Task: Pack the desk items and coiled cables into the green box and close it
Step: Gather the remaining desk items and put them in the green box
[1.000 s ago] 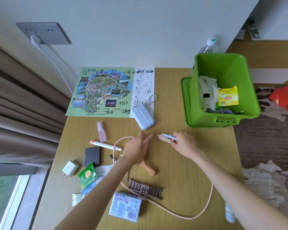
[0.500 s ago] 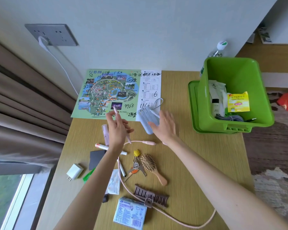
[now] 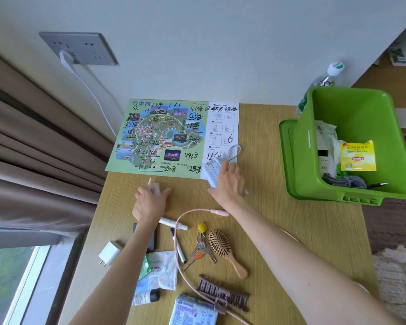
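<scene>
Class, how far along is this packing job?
Done: tea bag and grey coiled cable lie in the green box. In hand: left hand grips the pink bottle, right hand rests on the power bank. Left: pink cable uncoiled, keys, hairbrush; box open.

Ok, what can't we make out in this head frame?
Head view throughout.
Pale ribbed power bank: right hand covers most of it; grip or mere touch unclear.
Small pink bottle: left hand holds it, fingers hide its body.
Flat black item: mostly under the left forearm.
Blue-white tissue pack and pink cable: cut by the bottom edge.
Clear water bottle: mostly behind the green plastic box.
</scene>
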